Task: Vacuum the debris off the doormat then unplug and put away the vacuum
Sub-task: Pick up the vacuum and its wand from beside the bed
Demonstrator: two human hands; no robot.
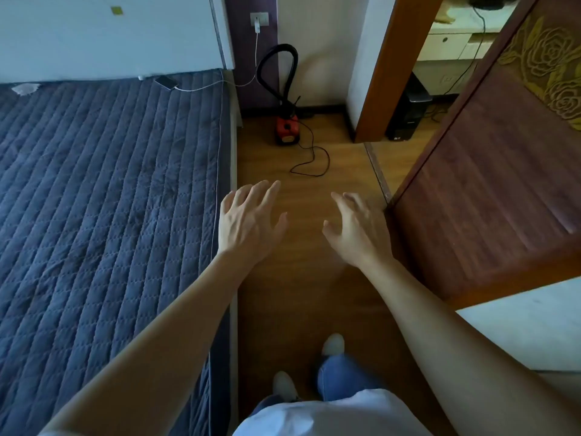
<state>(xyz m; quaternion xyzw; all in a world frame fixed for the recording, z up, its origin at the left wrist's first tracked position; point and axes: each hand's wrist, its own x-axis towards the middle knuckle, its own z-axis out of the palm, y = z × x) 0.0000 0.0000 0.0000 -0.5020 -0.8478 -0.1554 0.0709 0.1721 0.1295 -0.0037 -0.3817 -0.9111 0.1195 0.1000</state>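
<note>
1. Hands: the left hand [248, 221] and right hand [358, 228] are held out over the floor [301, 294] at mid-frame. The fingers are spread and relaxed, and they grasp nothing.
2. Location: the vacuum [286, 129], a small red canister, stands on the floor in the upper centre of the frame. It is against the wall beside the bed [110, 184] and well apart from both hands. The doormat is not in view.
3. Hose: the black hose [276, 67] rises from the canister in a tall loop. It is judged flexible and likely to swing if the body is lifted alone.
4. Cord: a thin black cord [314, 158] trails from the body in loose bends across the floor. It is limp and a snag risk. Its plug cannot be made out; the wall socket [259, 18] above carries a white charger.
5. Handling: the body is judged hard plastic, compact and liftable one-handed. Take hold at the canister top, with the other hand steadying the hose.
</note>
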